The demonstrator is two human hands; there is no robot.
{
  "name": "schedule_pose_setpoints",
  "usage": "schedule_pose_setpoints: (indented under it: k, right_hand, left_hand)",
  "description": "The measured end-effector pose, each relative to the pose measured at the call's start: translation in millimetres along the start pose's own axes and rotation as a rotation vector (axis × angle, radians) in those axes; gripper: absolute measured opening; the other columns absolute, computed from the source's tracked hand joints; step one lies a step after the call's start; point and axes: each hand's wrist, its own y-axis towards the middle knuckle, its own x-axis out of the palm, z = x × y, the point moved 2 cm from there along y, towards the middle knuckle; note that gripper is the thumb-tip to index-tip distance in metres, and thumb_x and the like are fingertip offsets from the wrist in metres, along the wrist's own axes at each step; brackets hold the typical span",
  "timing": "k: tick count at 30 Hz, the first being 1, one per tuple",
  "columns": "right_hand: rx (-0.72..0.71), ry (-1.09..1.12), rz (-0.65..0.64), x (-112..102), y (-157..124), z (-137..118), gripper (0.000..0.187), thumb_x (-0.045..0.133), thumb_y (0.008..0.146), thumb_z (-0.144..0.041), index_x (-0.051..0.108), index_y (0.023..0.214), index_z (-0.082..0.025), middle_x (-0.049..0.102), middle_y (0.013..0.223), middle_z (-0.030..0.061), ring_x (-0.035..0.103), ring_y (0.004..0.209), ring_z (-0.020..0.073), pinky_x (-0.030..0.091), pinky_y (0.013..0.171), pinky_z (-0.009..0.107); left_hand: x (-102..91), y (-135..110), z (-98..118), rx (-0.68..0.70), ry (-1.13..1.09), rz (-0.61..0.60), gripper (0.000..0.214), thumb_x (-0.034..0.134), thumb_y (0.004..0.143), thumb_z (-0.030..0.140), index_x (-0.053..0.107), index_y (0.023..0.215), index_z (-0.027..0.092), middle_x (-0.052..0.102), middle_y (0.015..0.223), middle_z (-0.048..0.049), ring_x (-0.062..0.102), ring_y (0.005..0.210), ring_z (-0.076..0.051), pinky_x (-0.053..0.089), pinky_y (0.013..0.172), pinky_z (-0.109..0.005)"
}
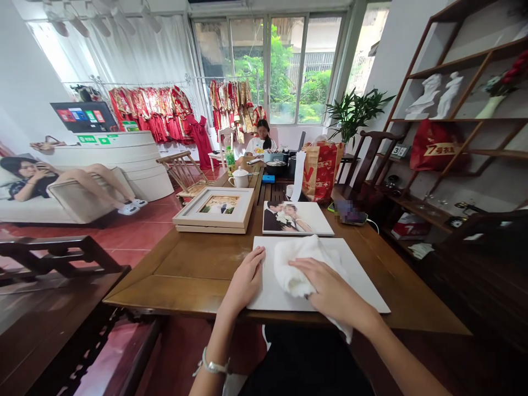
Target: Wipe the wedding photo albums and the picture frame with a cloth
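Observation:
A white rectangular panel point(363, 283) lies flat on the wooden table, close to its front edge. My left hand point(249, 278) grips the panel's left edge, fingers together along its side. On top of the panel is a bunched white cloth point(292, 267). My right hand point(330, 286) is closed on this cloth and presses it against the surface, with one end of the cloth hanging over the table's front edge. Just beyond the panel lies a wedding photo print point(295, 217) of a couple. Light wooden picture frames point(216, 209) are stacked to its left.
On the table point(177, 275) stand a white lidded mug point(239, 177), a green bottle point(230, 162) and a red-brown paper bag point(324, 170). A phone point(350, 213) with a cable lies at right. One person sits at the far end; another lies on a sofa point(78, 201).

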Motion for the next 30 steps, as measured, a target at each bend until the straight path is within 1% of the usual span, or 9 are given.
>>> schedule_pose_setpoints:
  k: [4,7,10,12,16,21,24,27,30]
  right_hand:
    - [0.063,0.015,0.025,-10,54,9,0.028,0.043,0.081,-0.017,0.063,0.099,-0.011,0.065,0.108,0.0152,0.058,0.100,0.0261,0.043,0.086,0.035]
    - [0.015,0.009,-0.020,-12,91,3,0.023,0.043,0.088,-0.021,0.065,0.088,-0.013,0.067,0.098,0.0118,0.060,0.091,0.0224,0.045,0.081,0.032]
    - [-0.043,0.001,-0.082,-8,115,-9,0.019,0.049,0.091,-0.027,0.063,0.095,-0.015,0.065,0.099,0.0058,0.061,0.088,0.0182,0.048,0.079,0.034]
    - [-0.035,-0.031,-0.095,-5,120,-16,0.024,0.053,0.090,-0.034,0.060,0.103,-0.015,0.063,0.103,0.0045,0.061,0.088,0.0177,0.050,0.078,0.038]
    - [0.072,-0.165,-0.042,-7,98,-23,0.020,0.047,0.090,-0.021,0.059,0.104,-0.014,0.063,0.102,0.0110,0.059,0.096,0.0234,0.045,0.082,0.039]
    - [0.161,-0.288,-0.023,-24,39,-10,0.030,0.040,0.078,-0.007,0.061,0.099,-0.012,0.065,0.095,0.0168,0.058,0.097,0.0291,0.041,0.079,0.037]
    - [0.194,-0.286,-0.017,-32,-1,21,0.035,0.037,0.078,-0.009,0.060,0.103,-0.016,0.065,0.102,0.0130,0.058,0.100,0.0263,0.041,0.083,0.035]
    - [0.250,-0.240,0.064,-34,-33,64,0.041,0.037,0.076,-0.013,0.061,0.109,-0.018,0.061,0.117,0.0123,0.054,0.111,0.0279,0.041,0.092,0.038]
    - [0.200,-0.198,0.067,-32,-46,103,0.061,0.041,0.067,-0.009,0.052,0.127,-0.016,0.050,0.136,0.0107,0.039,0.129,0.0267,0.031,0.105,0.041]
  left_hand:
    - [-1.1,-1,1,-0.022,-0.007,-0.001,0.041,0.035,0.089,0.017,0.054,0.124,0.017,0.047,0.140,-0.0086,0.040,0.132,-0.020,0.030,0.112,-0.040]
    - [-1.6,-1,1,-0.013,0.007,-0.007,0.042,0.034,0.088,0.016,0.053,0.125,0.016,0.046,0.141,-0.0087,0.040,0.132,-0.019,0.030,0.112,-0.039]
    - [-1.5,0,0,0.004,0.034,-0.021,0.043,0.034,0.088,0.015,0.053,0.126,0.015,0.046,0.140,-0.0101,0.040,0.132,-0.020,0.031,0.111,-0.040]
    - [-1.5,1,0,0.006,0.040,-0.022,0.043,0.034,0.088,0.015,0.053,0.127,0.015,0.047,0.140,-0.0108,0.041,0.131,-0.021,0.032,0.111,-0.041]
    - [-1.6,0,0,0.007,0.024,-0.004,0.042,0.035,0.088,0.015,0.054,0.125,0.016,0.048,0.139,-0.0103,0.043,0.130,-0.021,0.033,0.110,-0.041]
    - [-0.8,-1,-1,0.012,0.005,0.002,0.041,0.035,0.088,0.015,0.054,0.124,0.017,0.048,0.139,-0.0088,0.040,0.132,-0.019,0.031,0.112,-0.040]
    - [-0.5,-1,-2,0.009,-0.003,0.004,0.041,0.036,0.088,0.015,0.054,0.125,0.017,0.047,0.140,-0.0081,0.040,0.132,-0.019,0.030,0.113,-0.040]
    - [-0.6,-1,-1,0.006,-0.004,0.015,0.041,0.036,0.088,0.015,0.054,0.124,0.019,0.048,0.139,-0.0074,0.040,0.132,-0.019,0.031,0.112,-0.040]
    - [-0.9,-1,0,-0.006,-0.003,0.010,0.041,0.035,0.088,0.016,0.054,0.125,0.018,0.047,0.140,-0.0078,0.040,0.132,-0.019,0.030,0.113,-0.040]
